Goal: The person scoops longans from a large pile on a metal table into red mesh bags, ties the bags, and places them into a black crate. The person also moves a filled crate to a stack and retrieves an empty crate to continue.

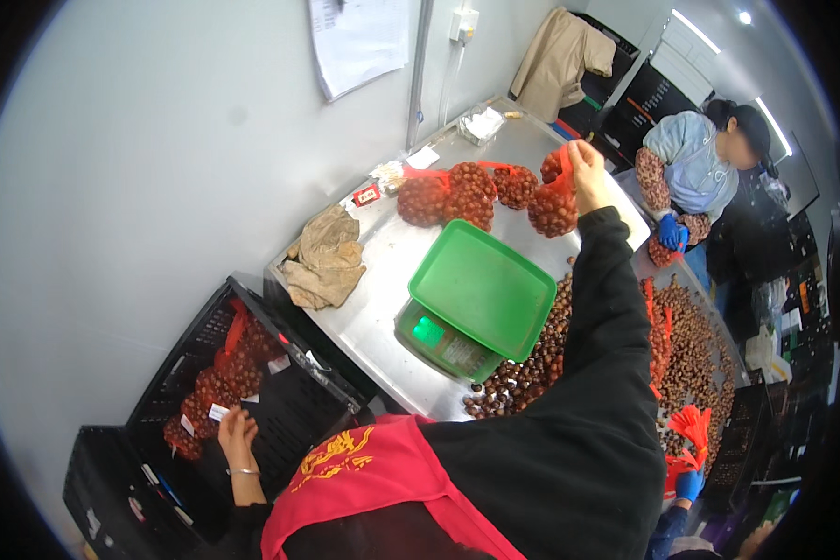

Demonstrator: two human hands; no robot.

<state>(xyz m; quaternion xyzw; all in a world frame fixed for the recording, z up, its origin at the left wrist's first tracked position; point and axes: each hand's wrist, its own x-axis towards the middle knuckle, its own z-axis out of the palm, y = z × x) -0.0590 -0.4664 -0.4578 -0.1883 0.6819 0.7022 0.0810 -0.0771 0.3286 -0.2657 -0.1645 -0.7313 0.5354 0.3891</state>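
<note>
My right hand (586, 171) pinches the gathered neck of a red mesh bag (553, 210) filled with round brown nuts, at the far side of the metal table (378, 336). Several other filled mesh bags (470, 192) stand beside it. Nearer me is a digital scale (451, 343) with a lit display and a bare green tray (483, 287). My left hand (238, 437), with a bracelet at the wrist, hovers fingers apart over a black plastic crate (301, 413). Filled mesh bags (227, 371) with white tags lie in that crate, close to the fingers.
Loose nuts (542, 371) are heaped right of the scale. A stained cloth (329, 259) lies at the table's left edge. Across the table, a gloved co-worker (693, 168) handles a mesh bag. Another blue-gloved hand (689, 483) holds red netting at lower right. A wall (182, 175) bounds the left.
</note>
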